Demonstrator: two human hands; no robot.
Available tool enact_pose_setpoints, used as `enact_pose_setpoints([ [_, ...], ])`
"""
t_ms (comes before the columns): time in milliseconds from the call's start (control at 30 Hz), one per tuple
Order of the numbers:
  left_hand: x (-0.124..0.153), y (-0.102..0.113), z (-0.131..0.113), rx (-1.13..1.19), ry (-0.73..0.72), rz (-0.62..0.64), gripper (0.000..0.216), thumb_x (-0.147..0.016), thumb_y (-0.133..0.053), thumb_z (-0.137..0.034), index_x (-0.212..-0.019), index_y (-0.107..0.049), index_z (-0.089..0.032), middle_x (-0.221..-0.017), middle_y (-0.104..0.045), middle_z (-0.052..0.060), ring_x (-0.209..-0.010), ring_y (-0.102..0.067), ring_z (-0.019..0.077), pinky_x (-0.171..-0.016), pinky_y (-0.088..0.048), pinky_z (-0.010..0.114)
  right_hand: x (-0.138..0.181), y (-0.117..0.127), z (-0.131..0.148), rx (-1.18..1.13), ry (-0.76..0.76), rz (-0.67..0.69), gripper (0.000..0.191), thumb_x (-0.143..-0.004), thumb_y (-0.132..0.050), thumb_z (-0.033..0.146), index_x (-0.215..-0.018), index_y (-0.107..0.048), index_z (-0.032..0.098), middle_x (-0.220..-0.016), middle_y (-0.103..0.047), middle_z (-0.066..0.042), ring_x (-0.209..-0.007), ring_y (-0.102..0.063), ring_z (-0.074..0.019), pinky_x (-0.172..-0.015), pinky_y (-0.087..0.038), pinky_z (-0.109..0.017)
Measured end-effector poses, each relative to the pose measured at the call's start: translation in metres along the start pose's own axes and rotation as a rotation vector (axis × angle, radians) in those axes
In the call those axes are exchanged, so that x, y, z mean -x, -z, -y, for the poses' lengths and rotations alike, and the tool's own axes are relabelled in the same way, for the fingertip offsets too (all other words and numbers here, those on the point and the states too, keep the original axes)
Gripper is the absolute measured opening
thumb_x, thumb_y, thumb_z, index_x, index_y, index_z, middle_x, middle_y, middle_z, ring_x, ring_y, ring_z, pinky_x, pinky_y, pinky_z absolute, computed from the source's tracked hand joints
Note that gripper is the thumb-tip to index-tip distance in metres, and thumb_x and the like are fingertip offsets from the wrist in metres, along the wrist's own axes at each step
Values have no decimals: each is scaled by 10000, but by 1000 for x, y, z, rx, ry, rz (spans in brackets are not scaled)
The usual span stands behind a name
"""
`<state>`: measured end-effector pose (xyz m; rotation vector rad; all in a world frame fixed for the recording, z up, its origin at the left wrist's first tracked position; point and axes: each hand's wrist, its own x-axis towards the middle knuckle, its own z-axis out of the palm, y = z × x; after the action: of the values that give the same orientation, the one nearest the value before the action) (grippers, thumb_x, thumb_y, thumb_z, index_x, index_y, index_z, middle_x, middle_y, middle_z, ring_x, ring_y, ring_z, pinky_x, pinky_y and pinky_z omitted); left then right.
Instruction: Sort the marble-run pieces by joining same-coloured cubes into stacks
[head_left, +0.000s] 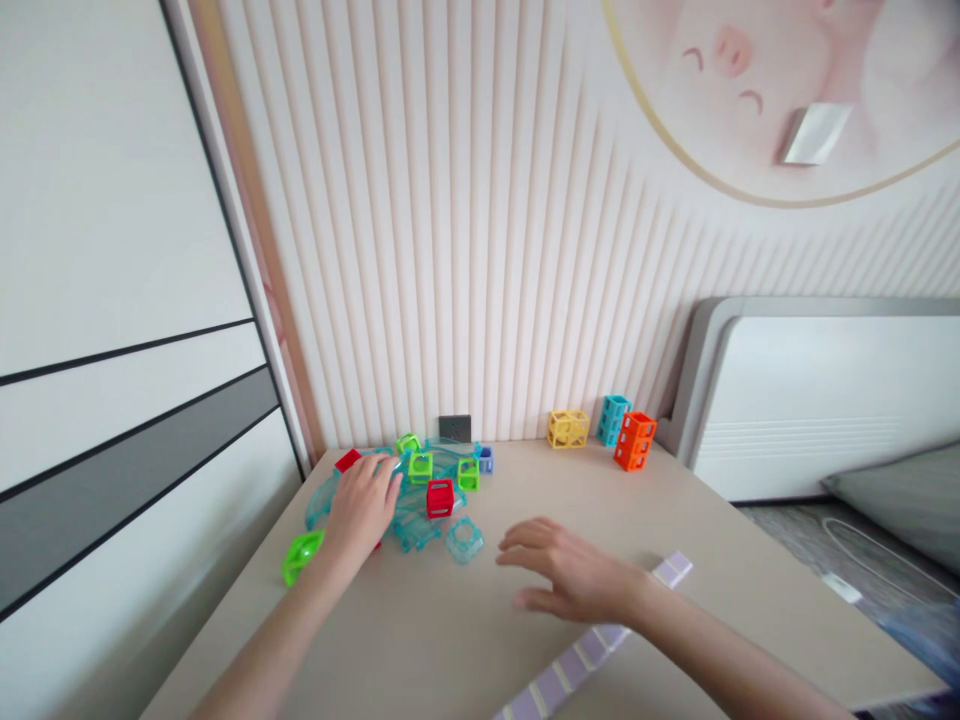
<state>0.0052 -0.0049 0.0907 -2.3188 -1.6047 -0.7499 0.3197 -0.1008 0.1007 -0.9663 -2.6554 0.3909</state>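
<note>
Teal track pieces (414, 530): heaped with green cubes (420, 467) and a red cube (440, 498) at the far left of the table (712, 520), near the wall.
Left hand (364, 510): lies flat on the heap, fingers loosely spread, pinching nothing.
Right hand (570, 575): palm down, fingers spread and empty, near the clear teal square (464, 540).
Lilac strip (570, 665): under the right wrist.

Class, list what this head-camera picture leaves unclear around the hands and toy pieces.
Head view: left hand covers some clear blue pieces; its grip cannot be told.
Head view: striped strip crossed by the right forearm, cut by the bottom edge.
Head view: dark plate at the wall, too small to identify.
</note>
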Motion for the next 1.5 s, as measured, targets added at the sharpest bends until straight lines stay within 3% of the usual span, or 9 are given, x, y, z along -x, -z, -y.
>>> enact_pose_setpoints([
  [133, 57, 24, -65, 301, -264, 214, 260, -954, -507, -320, -1174, -635, -265, -1196, -668, 64, -1136, -615, 246, -1002, -492, 394, 67, -9, 7, -122, -188, 79, 644, -857, -659, 555, -1413, -518, 263, -1404, -549, -143, -1319, -490, -301, -1094, -380, -440],
  [233, 97, 22, -102, 290, -426, 536, 495, -824, -680, -331, -1299, -581, -230, -1249, -651, 110, -1130, -618, 300, -979, -511, 415, 84, -20, 2, -134, -229, 10, 606, -883, -610, 591, -1366, -554, 229, -1326, -593, -143, -1238, -543, -268, -1071, -400, -398],
  [333, 113, 9, -119, 159, -425, 769, 370, -902, -515, -153, -1252, -619, -215, -1211, -670, 115, -1110, -635, 286, -938, -525, 407, 85, -32, -3, -67, -121, -19, 541, -896, -554, 632, -1235, -619, 216, -1214, -634, -115, -1131, -575, -244, -1015, -417, -381],
  [433, 110, 4, -119, 103, -401, 861, 285, -836, -603, -156, -1111, -670, -197, -1164, -672, 106, -1085, -630, 301, -920, -526, 427, 81, -41, -9, 43, -61, -60, 470, -984, -405, 582, -1098, -636, 189, -1095, -656, -103, -1007, -590, -222, -925, -438, -360],
  [700, 37, 0, -94, -35, -295, 352, 331, -911, -423, -92, -1184, -594, -169, -1104, -647, 129, -1053, -608, 281, -909, -493, 417, 12, -7, -32, 522, -275, -260, 336, -1058, -337, 356, -984, -612, 178, -888, -640, -71, -752, -574, -189, -689, -374, -303],
  [867, -17, -17, -65, -3, -277, 317, 158, -941, -480, -179, -1009, -621, -194, -1017, -691, 92, -951, -681, 248, -812, -526, 343, -41, 12, -41, 614, -232, -299, 362, -1027, -402, 474, -1003, -636, 198, -838, -673, -63, -738, -600, -176, -619, -307, -271],
  [1167, 9, -48, -49, 88, -389, 116, 58, -867, -601, -146, -866, -596, -204, -784, -718, 43, -774, -721, 227, -651, -520, 272, -40, -12, -54, 483, -129, -335, 555, -951, -414, 627, -682, -616, 186, -535, -605, -23, -483, -519, -129, -530, -203, -267],
  [1333, 14, -50, -60, 206, -269, -53, 90, -841, -586, -124, -844, -601, -213, -770, -712, 27, -727, -702, 197, -642, -496, 256, -30, -16, -52, 448, -8, -506, 404, -986, -450, 521, -966, -650, 170, -693, -663, -31, -595, -591, -150, -602, -346, -267],
  [1500, 15, -53, -62, 409, -34, -159, 73, -898, -570, -259, -863, -606, -205, -777, -712, 29, -705, -686, 183, -638, -482, 255, -25, -18, -59, 553, -135, -642, 325, -1014, -425, 304, -1274, -565, 169, -963, -686, -105, -833, -633, -218, -755, -441, -316],
])
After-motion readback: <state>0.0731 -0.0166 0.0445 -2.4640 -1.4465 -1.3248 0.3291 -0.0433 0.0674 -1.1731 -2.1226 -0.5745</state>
